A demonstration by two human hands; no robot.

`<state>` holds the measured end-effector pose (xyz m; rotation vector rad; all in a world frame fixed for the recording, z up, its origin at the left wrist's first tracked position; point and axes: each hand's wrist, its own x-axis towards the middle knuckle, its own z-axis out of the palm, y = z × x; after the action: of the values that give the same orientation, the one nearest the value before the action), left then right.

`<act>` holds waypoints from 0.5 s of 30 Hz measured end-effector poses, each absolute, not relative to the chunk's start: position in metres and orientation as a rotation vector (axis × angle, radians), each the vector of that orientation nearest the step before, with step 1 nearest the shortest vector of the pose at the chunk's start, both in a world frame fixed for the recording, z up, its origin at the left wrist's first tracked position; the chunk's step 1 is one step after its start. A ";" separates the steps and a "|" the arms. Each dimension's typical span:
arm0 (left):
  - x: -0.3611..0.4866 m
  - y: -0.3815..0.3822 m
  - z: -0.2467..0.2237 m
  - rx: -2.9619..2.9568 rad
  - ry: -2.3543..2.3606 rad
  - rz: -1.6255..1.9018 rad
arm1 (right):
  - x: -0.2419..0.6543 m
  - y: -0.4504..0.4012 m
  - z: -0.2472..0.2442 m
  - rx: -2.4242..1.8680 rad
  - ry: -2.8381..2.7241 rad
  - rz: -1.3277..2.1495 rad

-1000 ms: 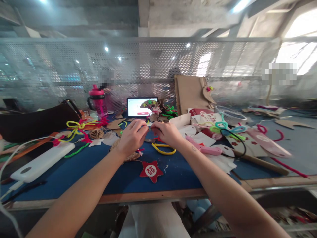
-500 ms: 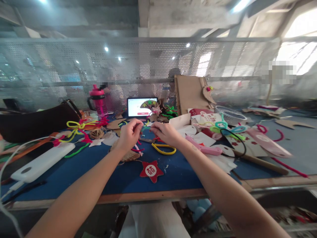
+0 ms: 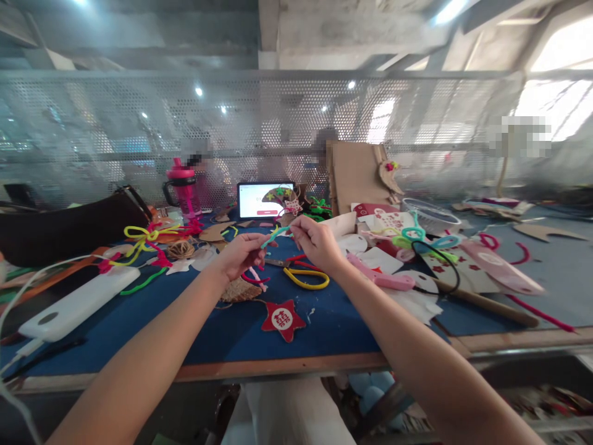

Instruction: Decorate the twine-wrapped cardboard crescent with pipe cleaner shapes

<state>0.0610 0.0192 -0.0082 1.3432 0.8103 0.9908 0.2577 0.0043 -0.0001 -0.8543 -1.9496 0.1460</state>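
Observation:
A short turquoise pipe cleaner stretches between my two hands above the blue table mat. My left hand pinches its lower left end, and the fingertips of my right hand close on its upper right end. Below the hands lie scissors with red and yellow handles, a pink pipe cleaner piece and a brown cardboard shape. Closer to the table edge rests a red star with a white round emblem, a string running from it.
A white power bank with a cable lies at left, near a ball of twine. A pink bottle and a lit tablet stand behind. A pink glue gun, papers and a wooden stick crowd the right.
My hands have turned and shifted slightly, so the turquoise pipe cleaner between them shows more clearly and slants up to the right. My left hand's fingers now point more to the right.

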 end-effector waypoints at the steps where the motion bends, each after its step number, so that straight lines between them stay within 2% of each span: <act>1: 0.062 0.019 -0.009 1.357 0.786 0.979 | 0.257 0.004 0.000 -0.846 -1.941 0.175; 6: 0.071 0.017 -0.020 1.501 0.802 1.100 | 0.256 0.004 0.000 -0.878 -1.927 0.227; 10: 0.079 0.013 -0.026 1.750 0.936 1.312 | 0.258 0.009 -0.002 -0.988 -1.918 0.061; 15: 0.083 0.001 -0.023 2.284 1.172 1.306 | 0.260 0.012 -0.003 -1.162 -1.980 -0.121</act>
<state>0.0832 0.0012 -0.0225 2.2837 1.1721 1.3057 0.2603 0.0119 -0.0034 -1.1623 -1.9799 -0.1212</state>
